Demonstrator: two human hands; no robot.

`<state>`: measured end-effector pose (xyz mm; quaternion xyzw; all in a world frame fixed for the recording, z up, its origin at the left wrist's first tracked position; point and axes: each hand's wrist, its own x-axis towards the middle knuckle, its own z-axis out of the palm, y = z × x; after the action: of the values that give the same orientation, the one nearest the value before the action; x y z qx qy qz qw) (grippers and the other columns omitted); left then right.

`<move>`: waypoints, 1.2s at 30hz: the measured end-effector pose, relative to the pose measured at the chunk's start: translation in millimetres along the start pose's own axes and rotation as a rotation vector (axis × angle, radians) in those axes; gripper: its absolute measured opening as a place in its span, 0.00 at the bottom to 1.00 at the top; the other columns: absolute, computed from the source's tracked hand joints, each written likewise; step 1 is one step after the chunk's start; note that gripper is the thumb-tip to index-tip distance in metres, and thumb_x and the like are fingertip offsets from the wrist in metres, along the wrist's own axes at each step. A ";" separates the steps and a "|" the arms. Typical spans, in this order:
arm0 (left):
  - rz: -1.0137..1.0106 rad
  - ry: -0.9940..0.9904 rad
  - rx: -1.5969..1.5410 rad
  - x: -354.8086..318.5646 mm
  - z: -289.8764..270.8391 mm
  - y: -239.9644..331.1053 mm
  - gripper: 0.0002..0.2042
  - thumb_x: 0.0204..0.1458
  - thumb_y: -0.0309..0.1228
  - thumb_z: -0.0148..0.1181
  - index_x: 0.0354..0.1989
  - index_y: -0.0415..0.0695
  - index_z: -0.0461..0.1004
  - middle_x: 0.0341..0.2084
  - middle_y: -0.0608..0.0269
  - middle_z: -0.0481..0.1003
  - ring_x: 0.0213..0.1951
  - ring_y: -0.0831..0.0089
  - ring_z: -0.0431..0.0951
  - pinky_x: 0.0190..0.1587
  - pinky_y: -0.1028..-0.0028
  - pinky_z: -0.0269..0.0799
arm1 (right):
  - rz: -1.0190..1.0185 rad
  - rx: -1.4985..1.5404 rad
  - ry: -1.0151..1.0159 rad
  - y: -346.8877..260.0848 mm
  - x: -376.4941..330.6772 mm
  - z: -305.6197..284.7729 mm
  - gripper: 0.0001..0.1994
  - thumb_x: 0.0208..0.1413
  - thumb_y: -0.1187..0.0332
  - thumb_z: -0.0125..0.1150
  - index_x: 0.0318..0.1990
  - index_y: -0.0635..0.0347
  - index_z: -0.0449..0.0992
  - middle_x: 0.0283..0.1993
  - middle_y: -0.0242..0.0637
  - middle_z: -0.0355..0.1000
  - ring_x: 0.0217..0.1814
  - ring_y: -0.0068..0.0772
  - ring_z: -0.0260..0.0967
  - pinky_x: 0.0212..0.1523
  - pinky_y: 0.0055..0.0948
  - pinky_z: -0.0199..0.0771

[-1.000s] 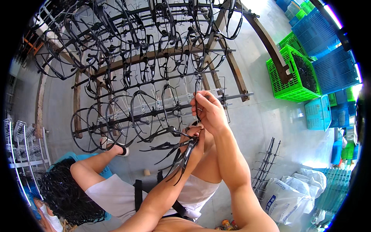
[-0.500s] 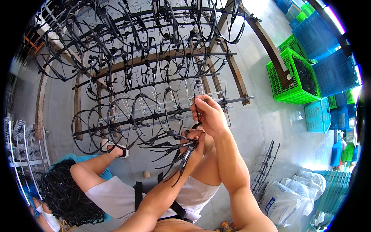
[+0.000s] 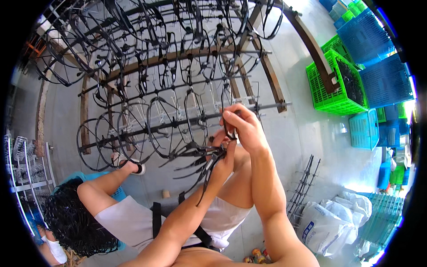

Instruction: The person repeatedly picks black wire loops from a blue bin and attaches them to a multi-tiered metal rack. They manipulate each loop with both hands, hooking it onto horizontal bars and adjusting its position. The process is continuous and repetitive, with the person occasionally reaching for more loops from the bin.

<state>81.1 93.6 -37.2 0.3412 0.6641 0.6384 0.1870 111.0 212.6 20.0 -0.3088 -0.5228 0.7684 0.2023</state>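
Note:
My left hand (image 3: pixel 223 156) is closed round a bunch of slim, curved black plastic strips (image 3: pixel 205 165), which look like glasses-frame parts and fan out to the left and down. Just above it, my right hand (image 3: pixel 243 129) pinches one thin black strip (image 3: pixel 225 107) that stands upright by the rack's lowest bar (image 3: pixel 178 122). The lower end of that strip meets my left fingertips. Many similar black strips hang bent in loops from the rack (image 3: pixel 155 58). Fingers hide exactly how the pinched strip sits against its hook.
A blue basket heaped with black strips (image 3: pixel 73 218) stands at my left, beside my bent knee. To the right are a green crate (image 3: pixel 327 89), stacked blue crates (image 3: pixel 384 82), white sacks (image 3: pixel 329 227) and bare hook bars (image 3: pixel 304 187). A wooden beam (image 3: pixel 311 49) juts out at upper right.
My left hand has come up closer to my right hand, bringing the bunch with it. My right hand still pinches the strip. The view has shifted slightly.

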 end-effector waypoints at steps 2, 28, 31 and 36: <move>0.046 0.063 -0.025 -1.6 2.4 -6.1 0.11 0.56 0.30 0.55 0.44 0.38 0.68 0.41 0.55 0.68 0.41 0.65 0.68 0.46 0.69 0.63 | 0.029 0.038 -0.026 -5.0 1.2 2.0 0.09 0.56 0.67 0.59 0.39 0.63 0.73 0.30 0.34 0.73 0.28 0.17 0.64 0.30 0.18 0.65; -0.288 -0.078 -0.844 -57.1 -50.3 90.6 0.30 0.59 0.47 0.39 0.65 0.41 0.50 0.64 0.48 0.54 0.65 0.64 0.52 0.67 0.64 0.40 | -0.257 -0.474 -0.306 -4.7 -101.2 5.5 0.15 0.59 0.66 0.54 0.49 0.65 0.68 0.38 0.36 0.70 0.34 0.27 0.68 0.39 0.27 0.68; -0.348 -0.101 -0.882 -56.2 -69.3 92.1 0.30 0.58 0.49 0.38 0.64 0.42 0.55 0.65 0.55 0.52 0.64 0.67 0.54 0.66 0.64 0.41 | -0.075 -0.226 -0.355 -6.0 -121.5 17.3 0.20 0.58 0.62 0.57 0.52 0.67 0.65 0.40 0.36 0.70 0.32 0.28 0.67 0.36 0.27 0.68; -0.414 -0.092 -0.973 -57.9 -79.8 83.9 0.20 0.57 0.50 0.48 0.41 0.43 0.65 0.50 0.59 0.62 0.55 0.64 0.66 0.56 0.63 0.63 | -0.320 -0.422 -0.530 -7.7 -127.2 21.6 0.17 0.53 0.65 0.64 0.46 0.66 0.71 0.43 0.38 0.65 0.47 0.32 0.65 0.45 0.27 0.66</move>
<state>84.8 -7.9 43.0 0.1041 0.3358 0.8069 0.4747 188.6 120.2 66.3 -0.0483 -0.7455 0.6557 0.1095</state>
